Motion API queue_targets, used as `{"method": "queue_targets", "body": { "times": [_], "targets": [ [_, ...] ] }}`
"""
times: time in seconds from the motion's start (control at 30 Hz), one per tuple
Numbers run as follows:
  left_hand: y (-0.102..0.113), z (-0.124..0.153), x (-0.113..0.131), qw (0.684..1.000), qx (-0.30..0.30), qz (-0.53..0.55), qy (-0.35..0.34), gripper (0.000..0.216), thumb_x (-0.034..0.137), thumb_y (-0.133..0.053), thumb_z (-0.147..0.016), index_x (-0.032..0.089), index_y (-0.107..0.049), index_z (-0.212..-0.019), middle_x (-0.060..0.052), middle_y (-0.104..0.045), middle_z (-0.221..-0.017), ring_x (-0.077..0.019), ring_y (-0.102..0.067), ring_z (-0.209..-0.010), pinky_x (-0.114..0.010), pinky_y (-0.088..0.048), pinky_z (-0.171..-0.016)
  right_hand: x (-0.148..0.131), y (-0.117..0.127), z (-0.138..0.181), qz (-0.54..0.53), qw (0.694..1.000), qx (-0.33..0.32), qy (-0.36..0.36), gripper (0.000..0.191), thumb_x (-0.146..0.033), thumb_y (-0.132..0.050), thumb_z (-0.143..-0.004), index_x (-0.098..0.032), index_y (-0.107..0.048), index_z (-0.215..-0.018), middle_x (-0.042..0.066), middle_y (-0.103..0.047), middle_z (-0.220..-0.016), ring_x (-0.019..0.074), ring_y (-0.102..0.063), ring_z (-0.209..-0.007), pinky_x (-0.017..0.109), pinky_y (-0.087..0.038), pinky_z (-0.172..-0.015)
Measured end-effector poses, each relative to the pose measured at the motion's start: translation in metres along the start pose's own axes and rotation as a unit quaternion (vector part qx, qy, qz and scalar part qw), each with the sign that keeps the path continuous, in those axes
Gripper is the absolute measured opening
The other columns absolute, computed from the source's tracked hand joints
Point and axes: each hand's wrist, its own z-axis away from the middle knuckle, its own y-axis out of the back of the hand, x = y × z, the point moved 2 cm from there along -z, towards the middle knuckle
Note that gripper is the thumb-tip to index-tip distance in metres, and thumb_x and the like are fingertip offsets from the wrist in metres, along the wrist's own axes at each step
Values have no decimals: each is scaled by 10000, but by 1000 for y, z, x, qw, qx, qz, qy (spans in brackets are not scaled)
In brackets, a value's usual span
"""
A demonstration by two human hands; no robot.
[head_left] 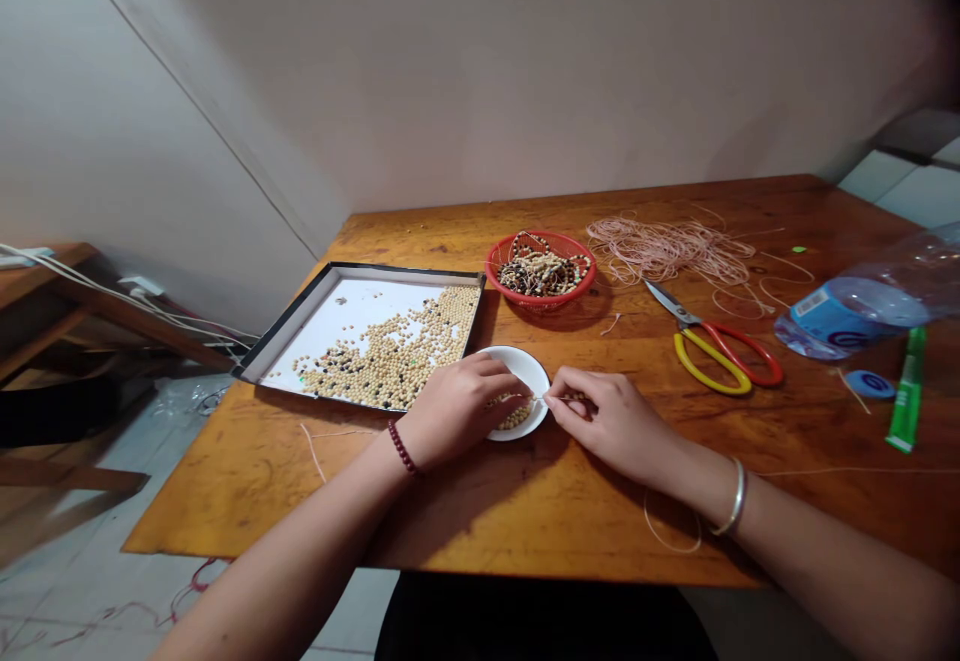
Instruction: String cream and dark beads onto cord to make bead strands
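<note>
Over the white bowl [531, 366], we hold a pale thread [541, 398]

On the wooden bench [487, 531], we pinch the pale thread between thumb and forefinger of our right grip [611, 416], just beside the bowl's rim. Our left grip [474, 396] reaches across the bowl's left side, fingertips bunched near the thread; whether they clasp anything, we cannot tell. Cream beads [514, 420] lie in the bowl beneath. To our left, we see a black-edged tray [315, 311] strewn with loose beads [390, 356], cream and dark. Beyond the bowl sits a red basket [547, 302] of strung beads [559, 266], pink cord [667, 246] and scissors [686, 319] to its right.
</note>
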Motion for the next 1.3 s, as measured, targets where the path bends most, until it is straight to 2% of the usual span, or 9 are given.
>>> {"method": "queue_targets", "body": {
  "times": [0.23, 0.33, 0.47, 0.77, 0.93, 1.1, 1.3],
  "targets": [
    [0, 0, 1, 1000, 0, -5, 3, 197, 273, -498, -905, 217, -680, -958, -41, -659, -857, -151, -581, -810, -264, -463, -692, -1, -1, 1, -13, 1000, -9, -7, 109, -170, -486, -872, -188, -560, -793, -35, -503, -628, 102, -466, -558, 220, -333, -565],
    [0, 0, 1, 1000, 5, -3, 2, 208, 286, -493, -908, 216, -681, -961, -43, -657, -850, -152, -580, -802, -265, -460, -682, -1, -2, 2, -22, 1000, -10, -19, 82, -215, -490, -884, -193, -568, -894, -43, -495, -605, 104, -458, -528, 219, -338, -548],
    [0, 1, 2, 1000, 10, -2, 2, 221, 309, -487, -912, 215, -681, -957, -43, -658, -849, -157, -579, -801, -266, -456, -672, -2, -3, 2, -26, 1000, -14, -5, 176, -238, -525, -874, -198, -581, -1035, -46, -487, -597, 107, -471, -530, 215, -347, -548],
    [0, 0, 3, 1000, 9, -1, 3, 233, 338, -489, -908, 195, -673, -901, -39, -658, -822, -155, -571, -788, -264, -445, -675, -2, -4, 1, -16, 1000, -11, 16, 276, -226, -541, -864, -215, -612, -1131, -33, -531, -626, 107, -481, -550, 218, -360, -564],
    [0, 0, 3, 1000, 13, 2, 1, 217, 331, -512, -894, 188, -671, -856, -35, -657, -798, -151, -575, -777, -258, -442, -667, -2, -3, 1, -23, 1000, -6, 16, 255, -229, -542, -862, -212, -633, -1099, -15, -569, -651, 117, -503, -570, 228, -382, -586],
    [0, 0, 4, 1000, 13, 1, -11, 213, 328, -521, -892, 192, -676, -839, -33, -654, -767, -149, -580, -769, -253, -441, -657, -2, -4, 2, -45, 999, -18, 11, 160, -271, -536, -875, -206, -661, -951, 15, -628, -732, 130, -541, -621, 237, -400, -611],
    [0, 0, 3, 999, 22, 16, -17, 218, 328, -521, -893, 181, -673, -838, -43, -663, -778, -149, -584, -766, -256, -448, -668, -2, -5, 2, -53, 998, -25, -1, 98, -246, -546, -856, -199, -625, -889, -12, -589, -675, 113, -508, -581, 221, -377, -579]
  ]
}}
